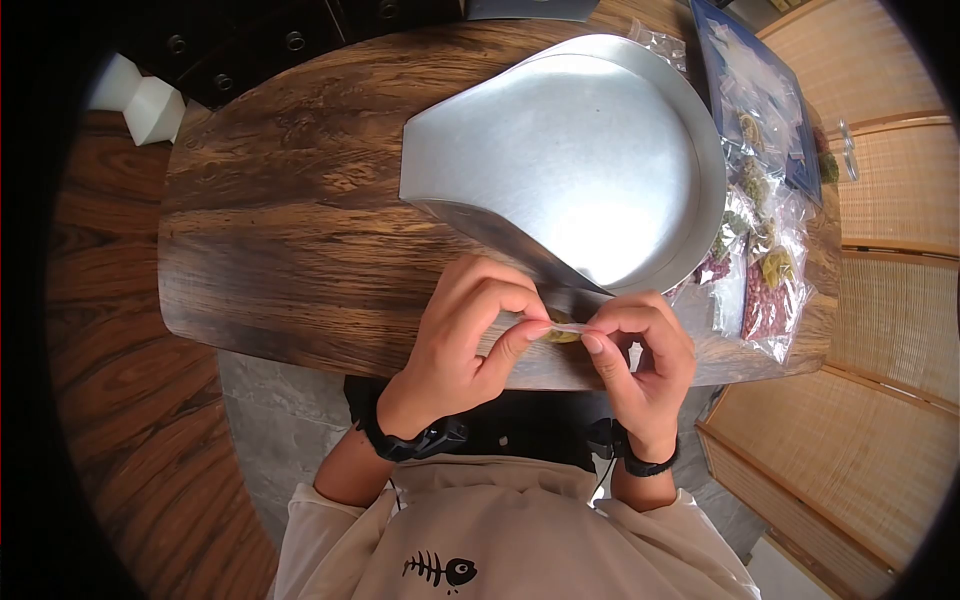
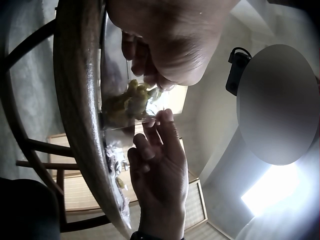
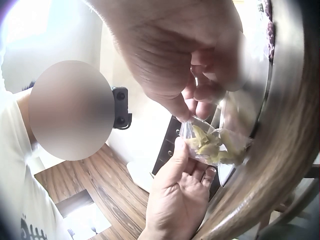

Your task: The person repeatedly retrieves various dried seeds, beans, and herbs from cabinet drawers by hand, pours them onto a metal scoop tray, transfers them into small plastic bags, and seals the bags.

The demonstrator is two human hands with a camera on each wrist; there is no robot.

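Observation:
A small clear plastic bag (image 1: pixel 566 333) with yellow-green dried pieces inside hangs at the table's front edge, just before a silver metal tray. My left hand (image 1: pixel 470 335) pinches one end of its top edge between thumb and forefinger. At the other end my right hand (image 1: pixel 645 360) pinches the same edge, so the top is drawn into a thin line. In the right wrist view the dried pieces (image 3: pixel 207 147) show through the plastic, below the thumbs. The left wrist view shows the bag (image 2: pixel 132 105) between both hands, close over the tabletop.
The silver tray (image 1: pixel 540 160), round with a tapered open mouth to the left, covers the table's middle. To its right lie several clear bags (image 1: pixel 768 300) of dried plants and reddish pieces. A blue tray (image 1: pixel 712 50) with more bags is behind them. Dark drawers (image 1: pixel 255 50) stand back left.

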